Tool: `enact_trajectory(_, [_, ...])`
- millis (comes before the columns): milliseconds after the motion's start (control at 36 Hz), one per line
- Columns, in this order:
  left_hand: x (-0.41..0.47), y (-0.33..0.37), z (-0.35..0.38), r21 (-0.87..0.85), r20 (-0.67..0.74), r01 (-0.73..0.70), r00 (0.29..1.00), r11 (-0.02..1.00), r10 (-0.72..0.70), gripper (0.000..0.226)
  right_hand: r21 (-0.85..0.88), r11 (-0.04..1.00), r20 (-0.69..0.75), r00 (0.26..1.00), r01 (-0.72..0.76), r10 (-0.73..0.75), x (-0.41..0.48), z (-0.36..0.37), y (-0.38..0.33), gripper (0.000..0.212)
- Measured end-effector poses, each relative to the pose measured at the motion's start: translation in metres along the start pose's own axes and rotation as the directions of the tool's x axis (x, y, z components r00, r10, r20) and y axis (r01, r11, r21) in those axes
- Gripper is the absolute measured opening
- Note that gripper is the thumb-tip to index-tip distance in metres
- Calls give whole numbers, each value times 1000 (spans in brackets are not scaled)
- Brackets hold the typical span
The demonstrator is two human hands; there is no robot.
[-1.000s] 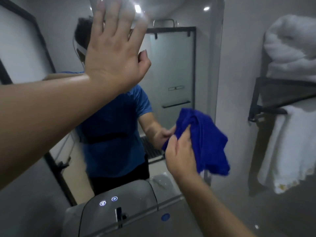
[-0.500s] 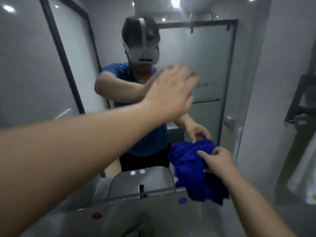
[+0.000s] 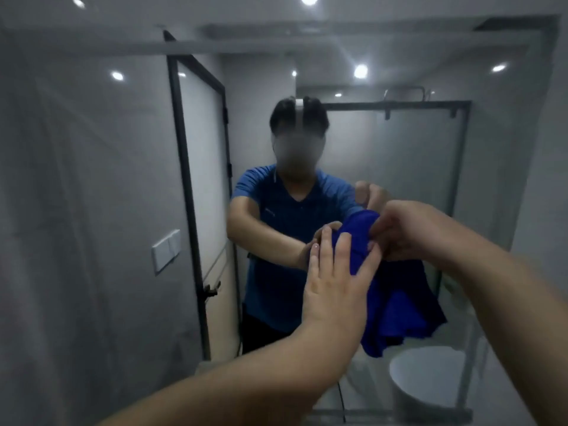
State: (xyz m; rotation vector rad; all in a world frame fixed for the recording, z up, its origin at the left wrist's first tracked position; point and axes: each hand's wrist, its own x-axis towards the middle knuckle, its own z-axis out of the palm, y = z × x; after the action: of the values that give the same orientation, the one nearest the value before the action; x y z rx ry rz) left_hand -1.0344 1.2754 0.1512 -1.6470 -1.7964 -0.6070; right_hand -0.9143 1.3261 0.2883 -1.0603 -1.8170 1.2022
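Note:
A dark blue cloth [image 3: 396,305] hangs in front of the bathroom mirror [image 3: 92,210]. My right hand [image 3: 412,232] grips its bunched top edge at chest height. My left hand [image 3: 335,281] is raised beside it with fingers straight, the fingertips touching the cloth's left side. The mirror shows a person in a blue shirt with both arms stretched forward to the same cloth.
In the mirror, a black-framed door [image 3: 203,186] stands at the left, a light switch [image 3: 166,250] on the grey wall, and a glass shower screen [image 3: 430,167] behind. A white rounded bowl [image 3: 430,376] sits at lower right, reflected.
My left hand came down from the mirror glass and moved right to the cloth. My right hand lifted the cloth higher. The view tilted up, so the basin and towel rack left the frame.

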Motion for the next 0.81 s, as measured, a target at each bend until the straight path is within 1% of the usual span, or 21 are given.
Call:
enact_trajectory(28, [2,-7,0,25,26,-24,999,999,23,95,-186,982,22,1000,13,-9,-3,3,-11,14])
enact_trajectory(56, [3,-12,-1,51,46,-39,998,998,37,91,-389,919,36,998,58,-47,-7,7,-19,16])
enact_trajectory(83, [4,-16,-2,78,64,-51,997,996,46,88,-553,827,34,994,103,-101,-12,12,-25,14])
enact_trajectory(111, [5,-21,-3,115,86,-67,995,991,58,86,-643,756,27,990,123,-137,-18,18,-29,18])
enact_trajectory(139, [5,-26,-6,159,107,-89,992,983,72,86,-662,737,16,985,138,-169,-27,25,-35,27])
enact_trajectory(167, [6,-34,-9,192,116,-110,989,975,89,89,-627,762,-17,975,163,-222,-35,31,-41,34])
enact_trajectory(222, [6,-54,-19,216,104,-127,989,968,107,94,-552,774,-27,921,310,-389,-49,44,-58,29])
enact_trajectory(250, [5,-67,-24,229,88,-121,991,966,104,91,-505,773,-28,888,383,-458,-54,51,-68,26])
enact_trajectory(306, [-1,-93,-36,253,27,-72,997,965,67,75,-392,760,-94,799,518,-593,-54,65,-82,25])
enact_trajectory(333, [-6,-106,-43,260,-2,-32,999,965,33,70,-366,736,-127,753,569,-646,-49,71,-85,26])
enact_trajectory(361, [-10,-119,-50,265,-18,6,1000,964,-1,70,-374,701,-142,709,608,-691,-44,78,-87,31])
enact_trajectory(417, [-16,-143,-61,276,-38,66,998,959,-58,82,-404,634,-134,642,660,-755,-32,92,-84,38])
enact_trajectory(472, [-21,-168,-68,293,-75,128,991,947,-111,88,-439,572,-148,572,693,-807,-18,107,-77,37])
enact_trajectory(556, [-27,-209,-81,276,-115,245,968,929,-221,93,-482,485,-217,436,730,-873,6,135,-59,22])
enact_trajectory(583, [-29,-225,-86,261,-123,282,958,923,-258,94,-510,466,-226,410,723,-883,14,145,-50,16])
enact_trajectory(611, [-32,-241,-92,244,-143,318,946,916,-291,93,-542,462,-228,407,701,-885,22,154,-40,12])
enact_trajectory(667, [-36,-270,-106,214,-194,393,914,894,-355,89,-620,431,-219,382,656,-898,37,168,-21,9])
enact_trajectory(750, [-34,-306,-132,192,-267,506,851,841,-451,87,-681,338,-211,269,650,-940,56,176,-2,8])
enact_trajectory(806, [-24,-322,-153,118,-327,571,795,813,-511,87,-695,296,-223,194,655,-955,65,177,2,6])
